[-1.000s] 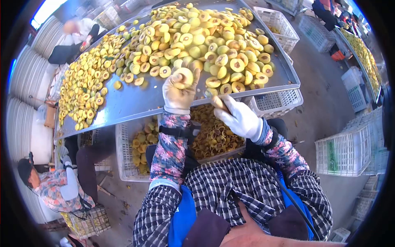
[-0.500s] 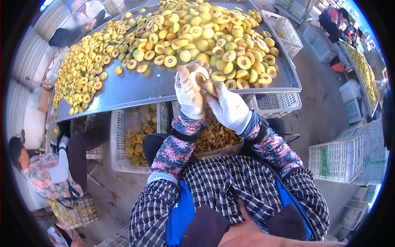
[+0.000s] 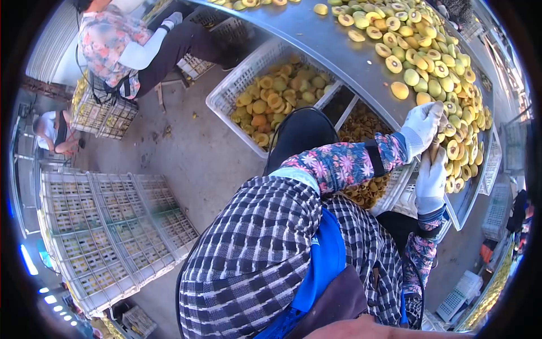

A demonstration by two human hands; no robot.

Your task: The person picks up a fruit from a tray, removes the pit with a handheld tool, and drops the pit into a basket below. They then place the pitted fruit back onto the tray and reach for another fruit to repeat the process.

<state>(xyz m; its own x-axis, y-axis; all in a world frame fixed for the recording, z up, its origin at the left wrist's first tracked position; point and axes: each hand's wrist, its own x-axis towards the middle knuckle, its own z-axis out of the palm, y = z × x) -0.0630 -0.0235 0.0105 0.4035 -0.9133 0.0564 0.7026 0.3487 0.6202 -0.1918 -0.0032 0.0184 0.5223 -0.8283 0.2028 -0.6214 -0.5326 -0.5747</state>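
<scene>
My left hand, in a white glove with stained fingers, is closed at the near edge of the metal table. Just below it, my right hand is also gloved and closed, its fingertips meeting the left ones. What lies between the fingers is too small and covered to make out. Beside both hands, halved yellow-green fruits, some showing brown centres, are heaped on the table. Under the table edge are a crate of fruit halves and a container of brownish cut pieces.
A seated person in a floral top is at the upper left, beside a crate. Large stacked crates stand at the lower left. Another person sits at the far left. More crates are at the lower right.
The view has swung left and down, so the table and hands now appear further right. The cut fruit seen at my left hand before can no longer be made out.
</scene>
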